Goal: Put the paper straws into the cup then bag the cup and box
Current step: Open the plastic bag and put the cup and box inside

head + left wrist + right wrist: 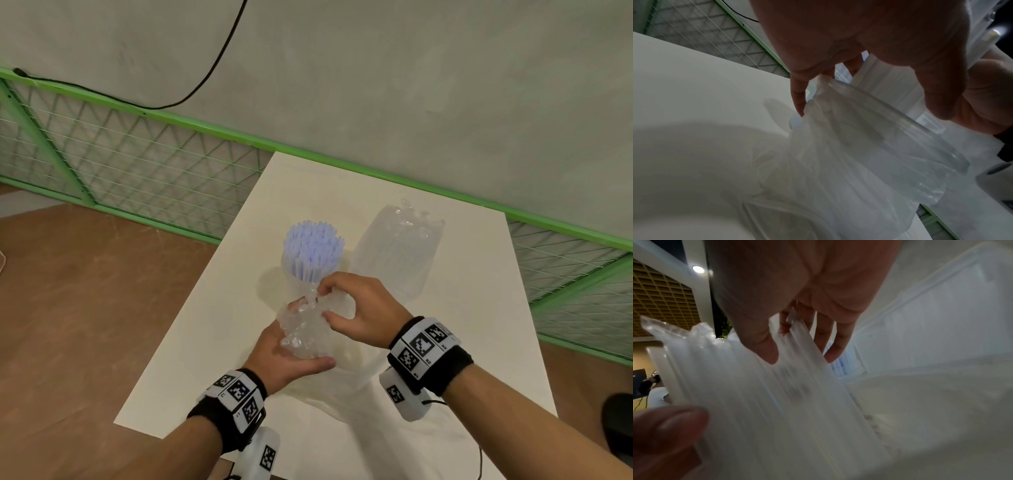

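Observation:
A cup (291, 274) packed with pale blue paper straws (313, 245) stands upright mid-table. To its right lies a clear, crinkly-looking box (397, 250), which fills the right of the right wrist view (941, 318). In front of the cup, both hands hold a crumpled clear plastic bag (303, 329). My left hand (274, 359) grips the bunched bag from below, thumb across its front. My right hand (356, 308) pinches the bag's upper edge. The film hangs from the left fingers (797, 100) towards the table, and blurred folds of the bag (766, 402) run under the right fingers (768, 352).
The white table (462, 342) ends close on the left above a brown floor (85, 308). A green mesh fence (137, 164) and a grey wall run behind it. A black cable (205, 78) hangs on the wall.

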Available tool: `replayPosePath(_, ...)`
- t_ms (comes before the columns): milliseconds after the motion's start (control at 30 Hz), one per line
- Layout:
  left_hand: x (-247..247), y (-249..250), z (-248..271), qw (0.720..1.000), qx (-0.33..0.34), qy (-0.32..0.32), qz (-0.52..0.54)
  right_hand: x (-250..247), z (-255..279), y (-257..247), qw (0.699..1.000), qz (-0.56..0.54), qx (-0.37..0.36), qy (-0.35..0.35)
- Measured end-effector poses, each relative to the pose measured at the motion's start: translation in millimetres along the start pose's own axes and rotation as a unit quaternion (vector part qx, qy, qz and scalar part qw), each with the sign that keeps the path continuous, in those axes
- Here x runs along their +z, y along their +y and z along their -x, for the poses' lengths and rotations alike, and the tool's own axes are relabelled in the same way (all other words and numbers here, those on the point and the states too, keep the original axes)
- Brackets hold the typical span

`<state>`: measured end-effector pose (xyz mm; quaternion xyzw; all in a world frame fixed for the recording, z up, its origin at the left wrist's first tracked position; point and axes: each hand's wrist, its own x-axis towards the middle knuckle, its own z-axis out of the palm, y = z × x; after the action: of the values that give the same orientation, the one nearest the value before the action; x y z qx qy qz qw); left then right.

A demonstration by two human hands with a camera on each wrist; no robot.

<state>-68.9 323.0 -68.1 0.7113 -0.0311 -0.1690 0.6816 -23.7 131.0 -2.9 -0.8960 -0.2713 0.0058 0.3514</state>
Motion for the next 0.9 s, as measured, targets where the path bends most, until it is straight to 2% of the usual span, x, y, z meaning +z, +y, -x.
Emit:
replayPosePath(267,-1.4,0.3,-0.1,1.0,-0.002,0.004,0.004,12.6,3.4,1.6,0.999,-0.018,0.004,0.046)
replayPosePath(467,-2.2,0.7,1.4,1.0,-0.009,0.004,0.016,19.9,6.6,-0.2,0.998,-0.026,0.04,0.04)
replayPosePath(633,-2.9,1.0,1.7,1.0,0.0,0.005,0.014,23.7,9.7,2.7,0.996,0.008,0.023,0.09)
replayPosePath(900,-1.7,1.0,2.2,0.999,-0.006,0.014,0.029,21.9,13.3,15.9,0.994,0.02,0.046,0.101)
